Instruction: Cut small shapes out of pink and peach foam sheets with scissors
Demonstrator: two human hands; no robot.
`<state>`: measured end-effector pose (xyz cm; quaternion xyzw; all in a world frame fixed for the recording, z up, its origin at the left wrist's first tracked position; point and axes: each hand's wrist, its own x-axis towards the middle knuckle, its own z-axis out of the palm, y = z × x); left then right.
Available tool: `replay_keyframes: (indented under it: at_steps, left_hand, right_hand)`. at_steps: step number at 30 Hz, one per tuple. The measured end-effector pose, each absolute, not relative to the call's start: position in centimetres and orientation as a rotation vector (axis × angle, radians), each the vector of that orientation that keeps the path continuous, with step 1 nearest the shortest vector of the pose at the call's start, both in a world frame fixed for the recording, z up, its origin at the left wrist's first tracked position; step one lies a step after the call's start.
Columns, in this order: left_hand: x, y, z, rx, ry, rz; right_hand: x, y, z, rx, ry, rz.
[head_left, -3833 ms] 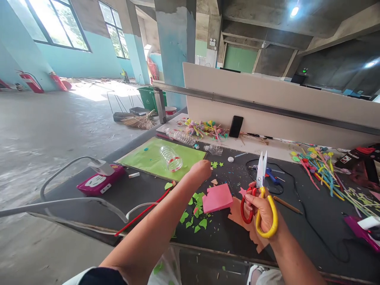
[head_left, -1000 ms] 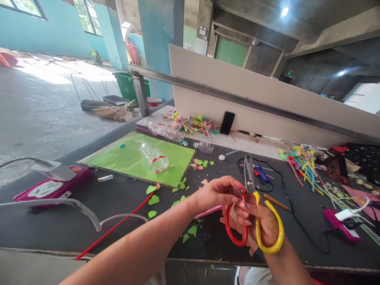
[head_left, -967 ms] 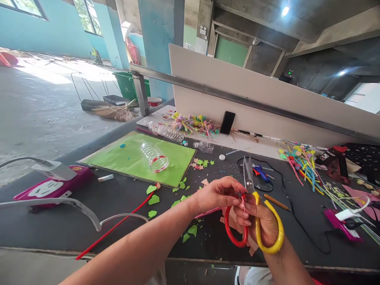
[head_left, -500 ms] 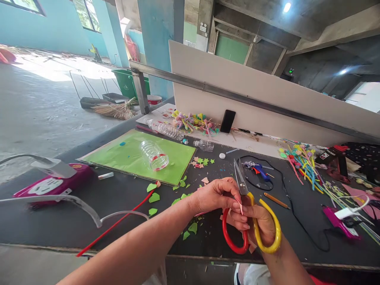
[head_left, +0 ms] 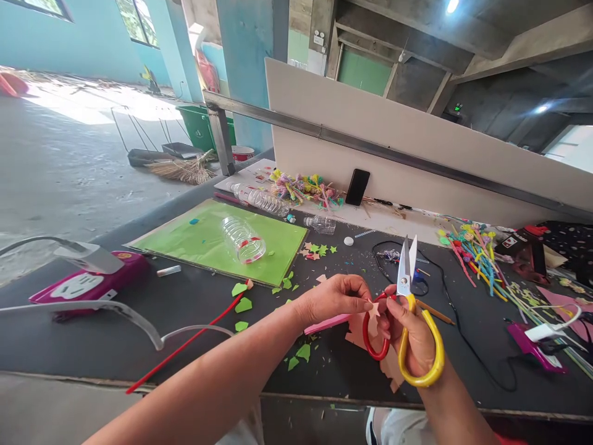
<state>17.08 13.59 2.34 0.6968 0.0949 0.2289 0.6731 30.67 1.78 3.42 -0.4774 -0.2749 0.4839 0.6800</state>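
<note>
My right hand [head_left: 412, 330] grips scissors [head_left: 406, 303] with one red and one yellow handle loop; the blades point up and away and stand slightly apart. My left hand [head_left: 336, 298] is closed in a pinch on a tiny pink paper piece [head_left: 374, 307] right beside the red loop. Under both hands lie a pink paper pad [head_left: 327, 322] and a tan cut sheet [head_left: 386, 364] on the black table [head_left: 92, 346]. Green scraps [head_left: 243, 305] lie to the left.
A green sheet [head_left: 204, 238] with a cut clear bottle [head_left: 243, 240] lies at the back left, a pink power strip [head_left: 88, 285] at far left, a red stick [head_left: 185, 349] in front. Glue gun [head_left: 419, 275], pencil [head_left: 433, 313], phone [head_left: 357, 186] and coloured stick flowers [head_left: 482, 262] lie behind and right.
The left hand came back from the green stars and pinched a small pink piece next to the scissors. The scissors swung upright and their blades parted a little.
</note>
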Motion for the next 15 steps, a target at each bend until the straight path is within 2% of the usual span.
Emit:
replay_keyframes:
  at_steps: [4, 15]
  left_hand:
    - [17.2, 13.35, 2.52, 1.575, 0.261, 0.485]
    - [16.79, 13.51, 3.04, 1.635, 0.33, 0.467]
  right_hand:
    - [30.28, 1.5, 3.29, -1.084, -0.609, 1.12]
    - [29.93, 1.45, 3.23, -1.203, -0.62, 0.878]
